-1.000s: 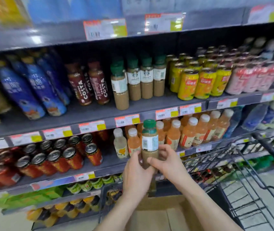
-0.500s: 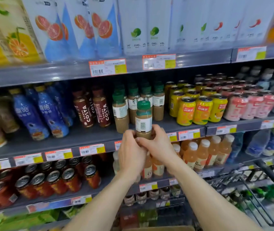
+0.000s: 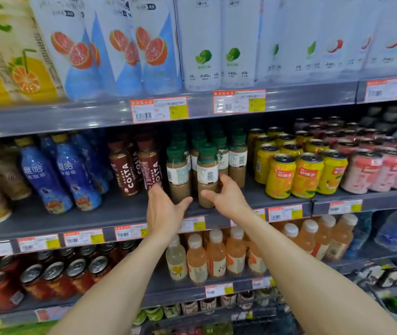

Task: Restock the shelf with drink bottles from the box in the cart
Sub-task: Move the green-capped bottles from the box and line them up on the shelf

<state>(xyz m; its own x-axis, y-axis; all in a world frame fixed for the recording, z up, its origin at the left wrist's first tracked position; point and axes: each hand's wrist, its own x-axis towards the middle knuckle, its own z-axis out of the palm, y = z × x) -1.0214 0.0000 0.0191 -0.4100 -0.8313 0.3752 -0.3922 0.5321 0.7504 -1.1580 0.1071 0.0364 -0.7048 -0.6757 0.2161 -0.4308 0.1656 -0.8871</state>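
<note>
The right hand [image 3: 226, 198] curls thumb and fingers round the lower part of a smooth, round coffee bottle [image 3: 207, 174] with a green cap, which stands on the grey shelf [image 3: 110, 213] between the hands. The left hand [image 3: 165, 211] is spread flat, holding nothing, with its thumb in front of a neighbouring bottle [image 3: 177, 172]; whether it touches is unclear. Behind them, more green caps [image 3: 200, 139] blur into shadow.

Bare left hand [image 3: 165, 213], bare right hand [image 3: 229, 200], bare forearms [image 3: 301, 262]
</note>
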